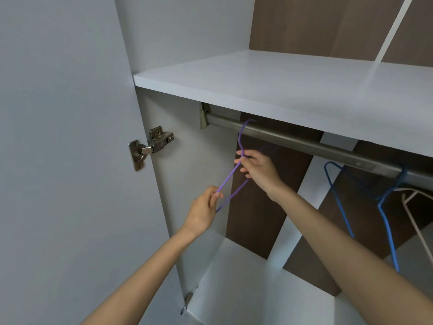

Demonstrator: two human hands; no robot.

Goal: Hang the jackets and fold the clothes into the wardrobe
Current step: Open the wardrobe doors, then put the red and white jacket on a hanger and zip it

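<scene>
The rail (304,143) is bare between the purple hanger (229,177) near its left end and the blue hangers (336,195) toward the right. The shelf (281,85) sits close above.

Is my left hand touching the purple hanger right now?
Touching. The head view shows the left hand pinching the purple hanger at its lower corner, with the fingertips closed on the wire.

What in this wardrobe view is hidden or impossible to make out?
- Head view: the purple hanger's hook top vanishes behind the rod, under the shelf.
- Its neck: partly covered by the right hand.
- Beige hanger: cut off by the right edge.
- Jackets and clothes: outside the frame.
</scene>
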